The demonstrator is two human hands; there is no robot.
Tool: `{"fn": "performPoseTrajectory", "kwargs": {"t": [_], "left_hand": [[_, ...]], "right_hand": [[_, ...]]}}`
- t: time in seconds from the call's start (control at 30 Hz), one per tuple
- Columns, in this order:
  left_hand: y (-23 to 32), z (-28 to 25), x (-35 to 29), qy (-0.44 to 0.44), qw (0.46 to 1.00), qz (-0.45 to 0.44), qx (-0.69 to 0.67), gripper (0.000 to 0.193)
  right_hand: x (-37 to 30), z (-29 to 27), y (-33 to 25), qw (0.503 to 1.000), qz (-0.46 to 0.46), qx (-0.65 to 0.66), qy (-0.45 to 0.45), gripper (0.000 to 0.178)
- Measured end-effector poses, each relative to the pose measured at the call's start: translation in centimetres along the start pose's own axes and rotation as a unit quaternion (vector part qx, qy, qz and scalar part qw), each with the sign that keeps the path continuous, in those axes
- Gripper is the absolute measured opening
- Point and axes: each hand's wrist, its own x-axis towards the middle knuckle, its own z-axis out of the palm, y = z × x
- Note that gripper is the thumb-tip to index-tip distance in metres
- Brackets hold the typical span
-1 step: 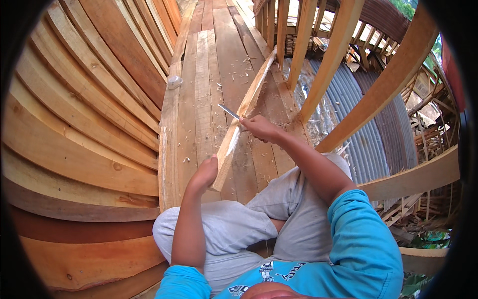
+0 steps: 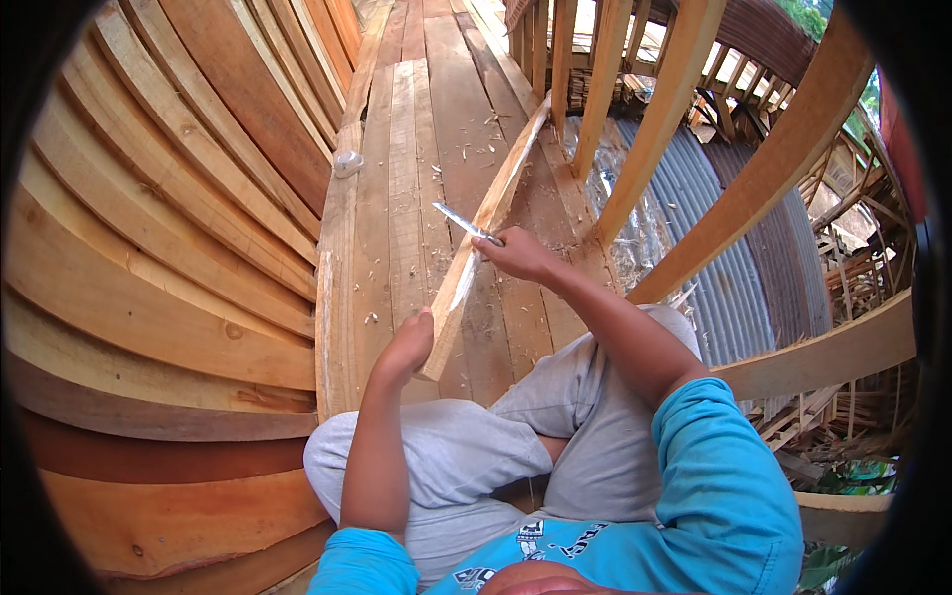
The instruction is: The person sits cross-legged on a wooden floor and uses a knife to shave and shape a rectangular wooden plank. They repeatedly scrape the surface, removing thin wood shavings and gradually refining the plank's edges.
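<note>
A long squared wooden batten [image 2: 451, 315] slants from just in front of my folded legs to the base of the railing, with pale shaved patches along its edge. My left hand [image 2: 407, 345] is closed round its near end, fingers partly hidden behind the wood. My right hand [image 2: 518, 254] grips the handle of a knife [image 2: 455, 217] around the middle of the batten. The shiny blade lies across the wood, its tip pointing left and away from me. Light wood shavings [image 2: 371, 318] are scattered over the floorboards.
Curved wooden planks [image 2: 178, 288] form a wall on my left. Upright wooden posts [image 2: 659, 124] stand along the right edge, with corrugated metal sheets [image 2: 729, 238] beyond and below. A small clear plastic container [image 2: 347, 164] sits on the plank floor [image 2: 402, 129] by the wall.
My right hand has shifted slightly, and the knife has turned so that more of its bright blade and handle shows. The left hand and batten have stayed put.
</note>
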Motion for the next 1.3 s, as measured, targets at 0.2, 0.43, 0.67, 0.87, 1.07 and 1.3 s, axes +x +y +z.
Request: {"fn": "performPoseTrajectory", "kwargs": {"t": [0.2, 0.43, 0.67, 0.87, 1.07, 1.3], "left_hand": [[-0.8, 0.2, 0.5, 0.015, 0.999, 0.021, 0.026, 0.062], [0.8, 0.2, -1.2, 0.013, 0.999, -0.016, 0.038, 0.062], [0.1, 0.7, -0.6, -0.004, 1.000, 0.027, -0.011, 0.063], [-1.2, 0.2, 1.0, -0.012, 0.999, 0.006, 0.030, 0.062], [-1.4, 0.8, 0.6, 0.067, 0.991, 0.058, 0.097, 0.062], [1.3, 0.7, -1.5, 0.007, 0.997, -0.004, 0.079, 0.063]], "right_hand": [[-1.1, 1.4, -0.5, 0.983, -0.063, -0.145, 0.093, 0.064], [-0.4, 1.1, -1.3, 0.981, 0.115, 0.139, -0.076, 0.055], [0.5, -1.1, 0.1, 0.887, 0.204, 0.343, -0.233, 0.052], [0.5, 0.7, 1.1, 0.992, -0.021, -0.115, 0.056, 0.066], [-0.7, 1.5, 0.3, 0.981, -0.011, -0.157, 0.118, 0.072], [0.1, -0.5, 0.1, 0.983, 0.137, 0.109, -0.060, 0.058]]}}
